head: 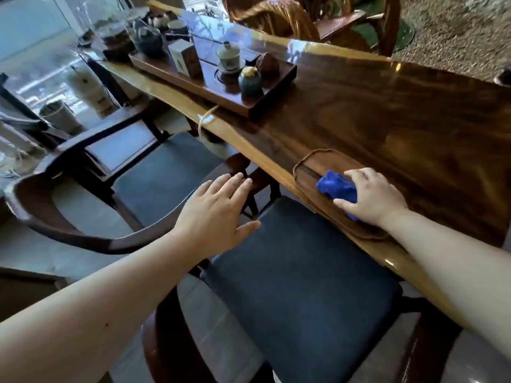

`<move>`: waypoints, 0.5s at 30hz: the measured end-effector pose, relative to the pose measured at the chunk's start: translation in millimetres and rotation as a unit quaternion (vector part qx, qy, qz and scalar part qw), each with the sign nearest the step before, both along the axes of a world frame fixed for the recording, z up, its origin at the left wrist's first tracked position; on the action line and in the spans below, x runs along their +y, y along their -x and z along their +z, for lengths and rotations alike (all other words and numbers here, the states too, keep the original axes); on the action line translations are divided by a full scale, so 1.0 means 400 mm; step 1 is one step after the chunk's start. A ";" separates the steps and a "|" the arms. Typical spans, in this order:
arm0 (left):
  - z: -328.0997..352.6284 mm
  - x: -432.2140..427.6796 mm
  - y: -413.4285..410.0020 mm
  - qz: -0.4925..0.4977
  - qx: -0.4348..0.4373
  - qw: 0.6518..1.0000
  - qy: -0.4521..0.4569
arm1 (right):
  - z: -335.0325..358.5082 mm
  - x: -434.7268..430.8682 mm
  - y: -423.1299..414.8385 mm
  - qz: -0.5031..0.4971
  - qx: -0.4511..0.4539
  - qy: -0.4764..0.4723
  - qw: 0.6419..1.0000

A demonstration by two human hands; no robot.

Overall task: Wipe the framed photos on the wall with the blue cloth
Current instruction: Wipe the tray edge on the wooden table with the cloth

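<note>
The blue cloth (336,186) lies bunched up in a shallow dark wooden tray (307,164) at the near edge of the long glossy wooden table (387,120). My right hand (370,196) rests on the cloth, thumb and fingers closed around it. My left hand (218,214) hovers with fingers spread above the curved armrest of a dark chair (83,236), holding nothing. No framed photos or wall appear in view.
Two chairs with dark blue cushions (298,286) stand tucked against the table's near side. A long tea tray (265,106) carries a lidded cup (228,56), a small blue jar (250,80), a white box (185,58) and a kettle. A wicker chair (279,15) stands beyond the table.
</note>
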State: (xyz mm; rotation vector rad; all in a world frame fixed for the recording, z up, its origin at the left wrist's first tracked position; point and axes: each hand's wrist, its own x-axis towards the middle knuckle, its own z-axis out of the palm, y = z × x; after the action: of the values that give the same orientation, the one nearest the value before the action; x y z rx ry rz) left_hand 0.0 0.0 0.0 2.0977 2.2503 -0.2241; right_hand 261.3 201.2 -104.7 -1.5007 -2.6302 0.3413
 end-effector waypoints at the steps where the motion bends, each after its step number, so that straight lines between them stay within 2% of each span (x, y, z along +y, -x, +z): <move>1: -0.013 0.010 0.003 0.002 0.001 1.000 0.005 | -0.015 0.016 0.006 0.000 -0.009 0.014 1.000; 5: -0.059 0.027 0.019 0.003 0.000 1.000 -0.004 | -0.082 0.050 0.025 0.008 -0.065 0.087 0.994; 7: -0.072 0.028 0.028 0.000 -0.002 1.000 -0.011 | -0.108 0.052 0.036 0.012 -0.076 0.067 0.995; 10: -0.071 0.024 0.047 0.011 -0.005 1.000 -0.007 | -0.114 0.052 0.052 0.021 -0.021 0.022 0.999; 15: -0.035 -0.006 0.086 0.031 -0.009 0.999 -0.017 | -0.061 0.040 0.102 0.035 0.025 0.048 0.998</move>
State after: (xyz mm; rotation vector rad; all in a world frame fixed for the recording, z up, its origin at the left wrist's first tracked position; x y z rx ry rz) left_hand -34.5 -2.4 -13.9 2.0334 2.3216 -0.1642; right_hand 220.4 217.1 -128.9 -1.4088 -2.6668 0.5107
